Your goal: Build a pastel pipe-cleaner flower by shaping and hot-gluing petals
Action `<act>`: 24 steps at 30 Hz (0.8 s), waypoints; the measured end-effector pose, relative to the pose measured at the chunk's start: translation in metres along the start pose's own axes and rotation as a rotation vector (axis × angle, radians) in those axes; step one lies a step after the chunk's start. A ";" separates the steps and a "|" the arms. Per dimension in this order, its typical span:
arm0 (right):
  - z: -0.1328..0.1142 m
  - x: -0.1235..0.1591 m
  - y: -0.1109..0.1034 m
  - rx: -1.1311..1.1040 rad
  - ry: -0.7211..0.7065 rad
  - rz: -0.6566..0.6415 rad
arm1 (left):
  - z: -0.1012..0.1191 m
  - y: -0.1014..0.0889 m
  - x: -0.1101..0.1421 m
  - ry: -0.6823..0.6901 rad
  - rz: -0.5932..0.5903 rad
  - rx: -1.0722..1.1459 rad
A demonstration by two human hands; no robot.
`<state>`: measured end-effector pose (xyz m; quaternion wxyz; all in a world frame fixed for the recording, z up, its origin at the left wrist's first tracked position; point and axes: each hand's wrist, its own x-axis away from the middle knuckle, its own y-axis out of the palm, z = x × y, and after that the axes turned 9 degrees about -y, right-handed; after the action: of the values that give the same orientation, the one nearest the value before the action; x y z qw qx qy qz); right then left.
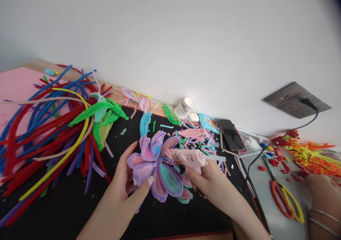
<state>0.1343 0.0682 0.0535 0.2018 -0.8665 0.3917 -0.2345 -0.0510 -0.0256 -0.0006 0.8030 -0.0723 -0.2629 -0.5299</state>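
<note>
Purple-edged petals in pink and teal make up the flower (156,166), which sits near the middle of the head view, held up over a black mat (80,211). The left hand (124,183) is closed on it from the left, thumb laid across a lower petal and fingers behind. The right hand (206,179) is wrapped round a pale pink glue gun (190,158) — its nose points left into the petals, though whether the tip touches them I cannot tell. A glue stick (217,158) juts from the gun's back end. The two hands are apart, one on each side of the flower.

Left of them, a big heap of pipe cleaners (53,126), mostly red and blue, spreads over a pink sheet (14,80) and the mat, with green leaves (106,108) on top. Behind, by the wall, a paper cup (184,108) stands near a blue packet (209,122); a phone (231,134) lies to their right. Cut scraps (209,149) are strewn just beyond the gun.

Farther right, scissors (285,197) lie on a grey tabletop (277,227) — beside them, another person's hand (321,192) reaches in near orange and yellow stems (314,154). A black cable (282,134) runs from a wall socket (290,99).
</note>
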 end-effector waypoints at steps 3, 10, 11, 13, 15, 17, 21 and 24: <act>0.000 0.000 0.000 0.002 -0.016 -0.004 | -0.003 0.000 -0.002 0.004 0.005 0.007; -0.002 -0.001 0.000 0.043 -0.056 -0.002 | -0.009 -0.001 -0.005 0.043 0.005 0.012; -0.002 -0.001 0.000 0.048 -0.052 0.003 | -0.010 -0.002 -0.005 0.043 0.004 0.008; -0.004 -0.001 0.000 0.061 -0.047 0.007 | -0.011 -0.002 -0.006 0.040 -0.006 0.004; -0.008 -0.002 0.000 0.081 -0.061 0.005 | -0.011 -0.002 -0.006 0.037 -0.011 0.005; -0.012 -0.003 0.000 0.104 -0.086 -0.006 | -0.010 -0.002 -0.006 0.026 -0.005 0.001; -0.020 -0.004 -0.001 0.157 -0.113 -0.015 | -0.006 -0.001 -0.004 -0.008 0.006 -0.002; -0.024 -0.004 -0.002 0.192 -0.134 -0.015 | -0.005 -0.001 -0.002 0.000 -0.001 0.010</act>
<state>0.1201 0.0688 0.0730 0.3078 -0.8599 0.3465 -0.2140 -0.0509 -0.0258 -0.0060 0.8032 -0.0681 -0.2655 -0.5290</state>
